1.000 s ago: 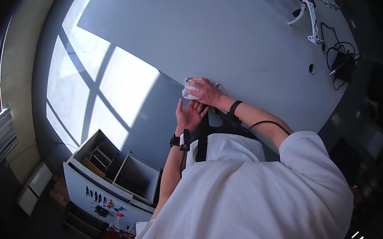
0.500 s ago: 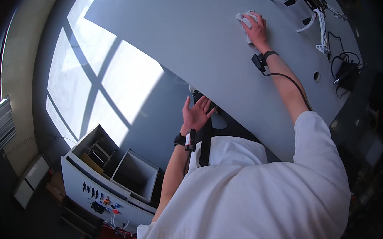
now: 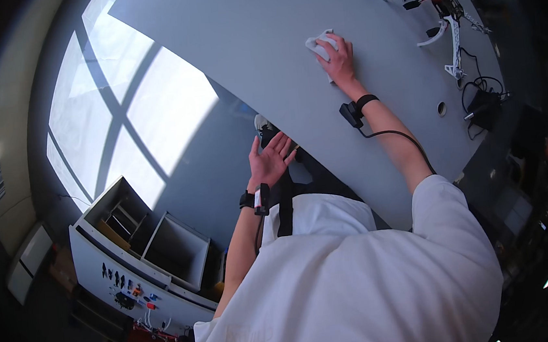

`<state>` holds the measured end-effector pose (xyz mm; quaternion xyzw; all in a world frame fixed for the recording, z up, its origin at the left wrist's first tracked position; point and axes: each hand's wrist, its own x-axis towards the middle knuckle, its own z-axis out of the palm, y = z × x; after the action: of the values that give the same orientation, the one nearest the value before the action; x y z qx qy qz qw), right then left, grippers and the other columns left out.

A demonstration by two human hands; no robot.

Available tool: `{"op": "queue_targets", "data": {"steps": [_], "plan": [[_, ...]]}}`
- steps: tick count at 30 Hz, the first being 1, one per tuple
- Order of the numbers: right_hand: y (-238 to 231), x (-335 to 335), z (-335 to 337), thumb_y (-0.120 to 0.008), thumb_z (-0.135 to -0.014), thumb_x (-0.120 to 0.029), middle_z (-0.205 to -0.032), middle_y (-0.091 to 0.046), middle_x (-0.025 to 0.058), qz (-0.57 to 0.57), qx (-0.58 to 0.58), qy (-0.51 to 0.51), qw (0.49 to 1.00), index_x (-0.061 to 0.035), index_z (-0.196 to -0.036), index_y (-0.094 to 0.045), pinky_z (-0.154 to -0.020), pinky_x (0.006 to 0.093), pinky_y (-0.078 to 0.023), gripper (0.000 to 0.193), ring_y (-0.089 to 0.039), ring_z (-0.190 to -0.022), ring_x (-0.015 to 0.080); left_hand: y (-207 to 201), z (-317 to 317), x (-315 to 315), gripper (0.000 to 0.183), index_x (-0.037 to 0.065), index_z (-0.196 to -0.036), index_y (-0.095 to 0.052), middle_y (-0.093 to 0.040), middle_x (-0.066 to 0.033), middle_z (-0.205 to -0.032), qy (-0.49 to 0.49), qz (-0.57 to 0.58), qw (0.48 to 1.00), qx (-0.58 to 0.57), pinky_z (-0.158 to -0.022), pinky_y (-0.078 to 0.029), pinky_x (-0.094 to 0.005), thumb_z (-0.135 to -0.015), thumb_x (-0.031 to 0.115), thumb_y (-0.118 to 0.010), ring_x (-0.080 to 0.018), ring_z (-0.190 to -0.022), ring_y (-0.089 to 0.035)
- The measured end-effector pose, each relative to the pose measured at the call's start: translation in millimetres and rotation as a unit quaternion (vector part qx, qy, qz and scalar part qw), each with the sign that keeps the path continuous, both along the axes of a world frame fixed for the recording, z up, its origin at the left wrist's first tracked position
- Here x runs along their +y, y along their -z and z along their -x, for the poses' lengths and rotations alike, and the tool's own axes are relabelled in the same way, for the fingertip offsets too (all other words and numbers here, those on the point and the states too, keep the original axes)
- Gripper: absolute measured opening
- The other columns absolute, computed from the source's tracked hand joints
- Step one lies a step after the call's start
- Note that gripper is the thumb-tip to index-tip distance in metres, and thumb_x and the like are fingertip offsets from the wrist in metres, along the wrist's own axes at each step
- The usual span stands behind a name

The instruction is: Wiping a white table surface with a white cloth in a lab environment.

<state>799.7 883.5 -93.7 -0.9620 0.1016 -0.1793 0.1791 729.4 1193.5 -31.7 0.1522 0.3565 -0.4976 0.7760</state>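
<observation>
A cloth point(image 3: 317, 45) lies on the tabletop point(image 3: 243, 37) under the right grip point(image 3: 336, 51). To its right on the tabletop are a drone point(image 3: 446, 3) and, nearer the person point(image 3: 342, 282), an adapter point(image 3: 484, 104). A cabinet point(image 3: 136, 271) stands left of the tabletop.

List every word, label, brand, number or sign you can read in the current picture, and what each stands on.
No text reads clearly.
White shirt: a faint marking near the picture's lower edge, too blurred to read.
Small red-and-white device on the left wrist: too small to tell whether it bears lettering.
White cloth under the right hand: none visible.
Red-and-white frame on the table: none legible.
</observation>
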Motion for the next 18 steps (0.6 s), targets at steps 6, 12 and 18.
{"op": "queue_targets", "data": {"steps": [6, 12, 18], "plan": [[-18, 129, 35, -0.076, -0.063, -0.019, -0.117, -0.048, 0.0017, -0.065, 0.015, -0.147, 0.987, -0.0222, -0.107, -0.061, -0.090, 0.0377, -0.040, 0.047, -0.044, -0.105, 0.0268, 7, -12, -2, 0.063, 0.003, -0.134, -0.035, -0.044, -0.0128, -0.130, 0.019, -0.056, 0.998, -0.008, -0.100, -0.033, -0.0413, -0.093, 0.051, -0.031, -0.0226, -0.120, -0.043], [-20, 141, 42, -0.075, -0.064, -0.019, -0.119, -0.048, 0.0014, -0.079, 0.044, -0.185, 0.978, -0.0216, -0.108, -0.061, -0.093, 0.0378, -0.040, 0.046, -0.043, -0.107, 0.0271, 10, -29, -6, 0.067, -0.001, -0.136, -0.029, -0.045, -0.0125, -0.126, 0.033, -0.082, 0.996, 0.009, -0.099, -0.034, -0.0398, -0.093, 0.050, -0.030, -0.0225, -0.112, -0.045], [-12, 109, 20, -0.075, -0.064, -0.017, -0.118, -0.048, 0.0020, -0.088, 0.048, -0.143, 0.985, -0.0232, -0.108, -0.061, -0.092, 0.0372, -0.041, 0.046, -0.044, -0.104, 0.0272, 11, -53, -4, 0.071, -0.006, -0.136, -0.027, -0.044, -0.0114, -0.129, 0.061, -0.082, 0.995, -0.019, -0.098, -0.035, -0.0370, -0.093, 0.050, -0.028, -0.0195, -0.114, -0.044]]}}
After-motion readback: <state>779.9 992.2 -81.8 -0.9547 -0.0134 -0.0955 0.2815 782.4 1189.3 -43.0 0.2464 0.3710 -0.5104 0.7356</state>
